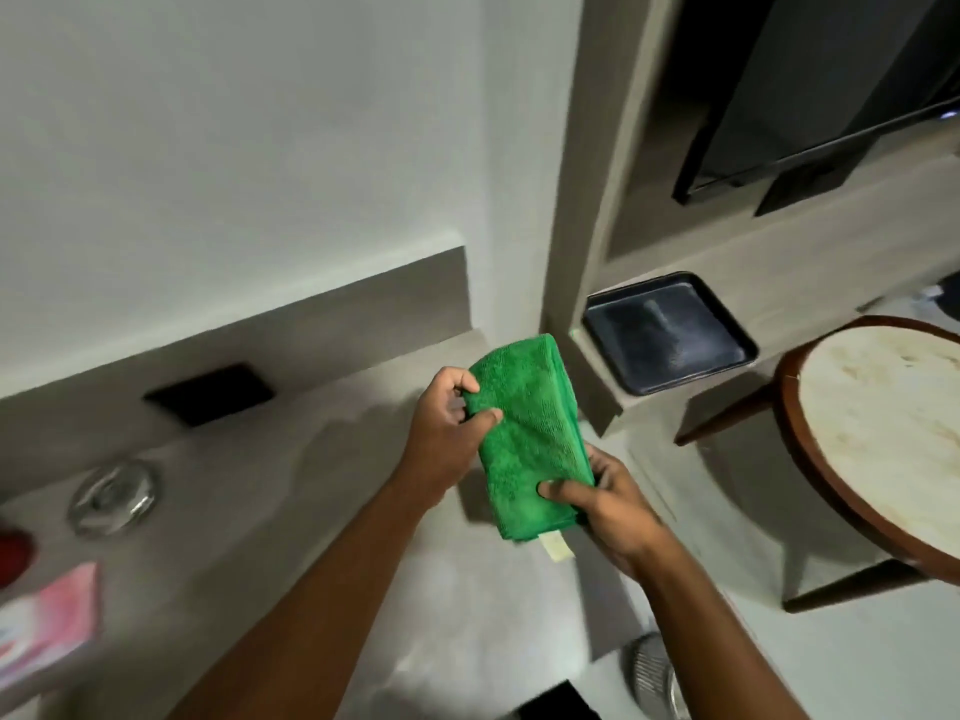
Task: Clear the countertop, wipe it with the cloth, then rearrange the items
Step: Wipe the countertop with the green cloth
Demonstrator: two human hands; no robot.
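Observation:
A folded green cloth (530, 439) with a pale tag at its lower end hangs in the air above the grey countertop (322, 459). My left hand (447, 428) pinches its upper left edge. My right hand (608, 504) grips its lower right part, thumb on top. On the counter to the left stand a clear glass ashtray (114, 496), a red object (13, 556) cut off by the frame edge, and a pink and white packet (49, 621).
An empty dark tray (670, 332) lies on a lower shelf at the right, under a dark screen (810, 90). A round pale table (878, 428) with a brown rim stands at the far right. A black wall plate (210, 394) sits in the backsplash.

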